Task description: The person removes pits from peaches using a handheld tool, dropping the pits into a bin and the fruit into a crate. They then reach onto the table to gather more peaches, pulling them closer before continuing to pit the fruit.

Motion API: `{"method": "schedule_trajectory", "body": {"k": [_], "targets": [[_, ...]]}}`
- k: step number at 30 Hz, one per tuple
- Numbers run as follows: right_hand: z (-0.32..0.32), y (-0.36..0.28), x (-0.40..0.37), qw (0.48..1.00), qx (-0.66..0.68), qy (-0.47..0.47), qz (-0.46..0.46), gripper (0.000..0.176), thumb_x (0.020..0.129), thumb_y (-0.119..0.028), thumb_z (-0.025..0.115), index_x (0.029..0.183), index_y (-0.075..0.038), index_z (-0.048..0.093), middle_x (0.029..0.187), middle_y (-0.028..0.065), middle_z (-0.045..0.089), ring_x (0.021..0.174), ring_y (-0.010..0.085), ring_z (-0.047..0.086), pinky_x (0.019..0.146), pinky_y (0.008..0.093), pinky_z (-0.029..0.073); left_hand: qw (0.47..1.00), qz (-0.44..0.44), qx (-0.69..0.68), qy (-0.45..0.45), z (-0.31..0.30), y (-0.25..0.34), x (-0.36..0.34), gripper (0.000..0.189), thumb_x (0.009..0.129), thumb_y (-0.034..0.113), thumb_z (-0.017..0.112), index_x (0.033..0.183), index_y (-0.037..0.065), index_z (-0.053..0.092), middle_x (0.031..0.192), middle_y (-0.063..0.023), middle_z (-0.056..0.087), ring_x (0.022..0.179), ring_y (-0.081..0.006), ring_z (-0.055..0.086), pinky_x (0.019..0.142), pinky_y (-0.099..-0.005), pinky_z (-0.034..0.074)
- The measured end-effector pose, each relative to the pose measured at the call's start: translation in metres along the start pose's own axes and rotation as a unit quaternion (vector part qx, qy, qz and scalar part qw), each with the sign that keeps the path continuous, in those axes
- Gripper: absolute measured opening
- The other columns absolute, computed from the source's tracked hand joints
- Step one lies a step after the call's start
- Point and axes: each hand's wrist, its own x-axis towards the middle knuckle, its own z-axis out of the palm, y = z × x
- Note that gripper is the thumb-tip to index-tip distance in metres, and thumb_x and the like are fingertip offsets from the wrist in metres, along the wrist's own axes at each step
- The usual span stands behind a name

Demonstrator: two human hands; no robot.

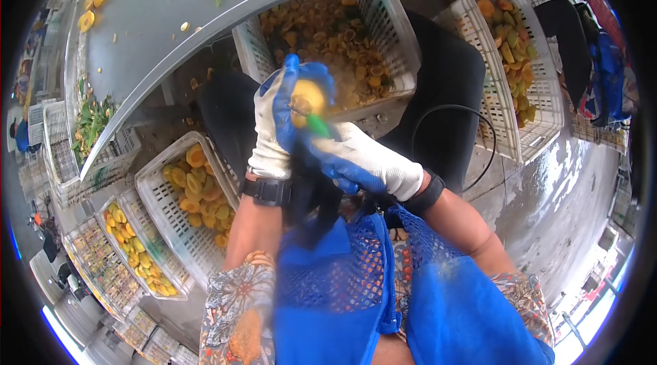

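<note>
My left hand [279,115], in a white glove with a blue-coated palm, is closed around a yellow peach [306,99]. My right hand [363,161], gloved the same way, grips a small tool with a green handle [318,125]. The tool's tip meets the face of the peach; blur hides its exact shape. Both hands are above my lap, in front of a white crate [391,22] heaped with brownish-yellow scraps and pits.
A curved metal table [161,5] spans the top, with peach pieces and pits on it. Crates of yellow peach halves stand at my left [154,183] and right [472,64]. Another crate [58,125] holds leaves at far left. The right floor [554,187] looks wet.
</note>
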Motion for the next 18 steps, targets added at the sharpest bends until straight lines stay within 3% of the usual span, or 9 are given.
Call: {"method": "schedule_trajectory", "body": {"k": [4, 6, 10, 11, 14, 18], "targets": [[0.002, -0.002, -0.001, 1.0, 0.013, 0.022, 0.003, 0.034, 0.099, -0.036, 0.056, 0.091, -0.003, 0.06, 0.064, -0.0035, 0.05, 0.045, 0.0065, 0.045, 0.042, 0.0219, 0.037, 0.997, -0.068, 0.0, -0.021, 0.004, 0.007, -0.001, 0.049, 0.098, 0.043, 0.055, 0.102, -0.004, 0.066, 0.085, -0.0137, 0.069, 0.072, -0.0236, 0.069, 0.068, -0.0346, 0.059], [0.002, -0.007, -0.001, 0.995, 0.097, -0.014, 0.019, 0.034, 0.1, -0.035, 0.056, 0.092, -0.002, 0.06, 0.063, -0.004, 0.048, 0.044, 0.0061, 0.043, 0.041, 0.0219, 0.035, 0.995, -0.095, -0.007, -0.028, 0.006, 0.011, 0.003, 0.049, 0.098, 0.044, 0.055, 0.102, -0.003, 0.066, 0.085, -0.0132, 0.069, 0.072, -0.0236, 0.069, 0.068, -0.0349, 0.059], [0.004, -0.005, 0.006, 0.962, 0.253, -0.091, 0.053, 0.032, 0.101, -0.033, 0.054, 0.095, -0.003, 0.059, 0.061, -0.0052, 0.044, 0.042, 0.0047, 0.039, 0.039, 0.0214, 0.031, 0.964, -0.073, -0.254, 0.006, 0.017, 0.006, 0.007, 0.049, 0.099, 0.047, 0.053, 0.105, 0.0, 0.065, 0.089, -0.0132, 0.069, 0.077, -0.0246, 0.069, 0.07, -0.0364, 0.059], [0.004, -0.007, 0.005, 0.963, 0.248, -0.087, 0.059, 0.032, 0.102, -0.033, 0.052, 0.098, -0.002, 0.059, 0.06, -0.006, 0.041, 0.04, 0.0036, 0.035, 0.038, 0.0207, 0.029, 0.965, -0.072, -0.25, 0.031, 0.022, 0.011, 0.005, 0.045, 0.101, 0.041, 0.052, 0.103, -0.003, 0.064, 0.087, -0.0134, 0.069, 0.073, -0.0218, 0.067, 0.066, -0.0323, 0.056], [-0.006, -0.004, 0.005, 0.924, 0.34, -0.151, 0.092, 0.035, 0.104, -0.034, 0.048, 0.099, -0.002, 0.06, 0.059, -0.0062, 0.04, 0.039, 0.0032, 0.033, 0.038, 0.0202, 0.028, 0.985, -0.068, -0.154, 0.033, 0.021, 0.013, 0.001, 0.046, 0.101, 0.041, 0.052, 0.104, -0.003, 0.064, 0.087, -0.0132, 0.069, 0.072, -0.022, 0.067, 0.066, -0.0321, 0.057], [-0.007, -0.004, 0.004, 0.949, 0.267, -0.121, 0.112, 0.036, 0.103, -0.036, 0.051, 0.1, -0.001, 0.06, 0.059, -0.0072, 0.041, 0.039, 0.0027, 0.033, 0.038, 0.0203, 0.028, 0.992, -0.112, -0.026, -0.046, 0.008, 0.016, 0.004, 0.044, 0.097, 0.045, 0.059, 0.1, 0.001, 0.066, 0.086, -0.0105, 0.069, 0.072, -0.0212, 0.067, 0.065, -0.0332, 0.058]]}}
